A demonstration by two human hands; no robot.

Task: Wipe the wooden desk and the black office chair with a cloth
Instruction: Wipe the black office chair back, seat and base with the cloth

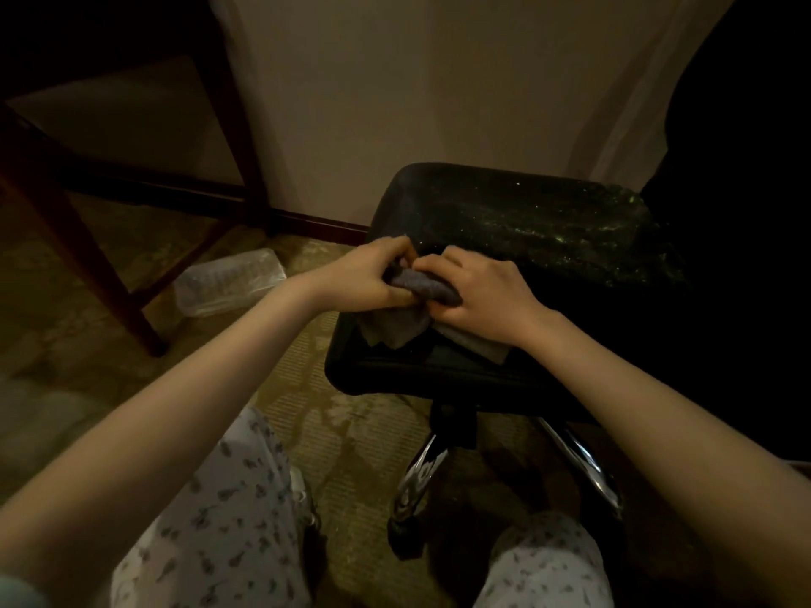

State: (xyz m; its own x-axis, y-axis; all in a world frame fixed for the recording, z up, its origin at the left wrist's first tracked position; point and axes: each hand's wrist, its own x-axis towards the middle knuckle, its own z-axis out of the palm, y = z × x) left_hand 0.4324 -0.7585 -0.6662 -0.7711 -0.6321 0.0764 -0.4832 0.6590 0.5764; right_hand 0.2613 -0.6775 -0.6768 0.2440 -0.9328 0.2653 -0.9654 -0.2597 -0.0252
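Observation:
The black office chair's seat (526, 230) stands in front of me, its surface glinting with small specks. Both hands hold a grey-purple cloth (421, 287) over the seat's front left part. My left hand (364, 278) grips the cloth's left end and my right hand (478, 291) grips its right end, with a rolled stretch of cloth between them. Loose folds of the cloth hang down under both hands onto the seat. The wooden desk's dark legs (87, 265) stand at the left.
A clear plastic bottle (228, 280) lies on the patterned carpet beside the desk leg. The chair's chrome base legs (421, 476) spread below the seat, near my knees. A pale wall and dark skirting run behind the chair.

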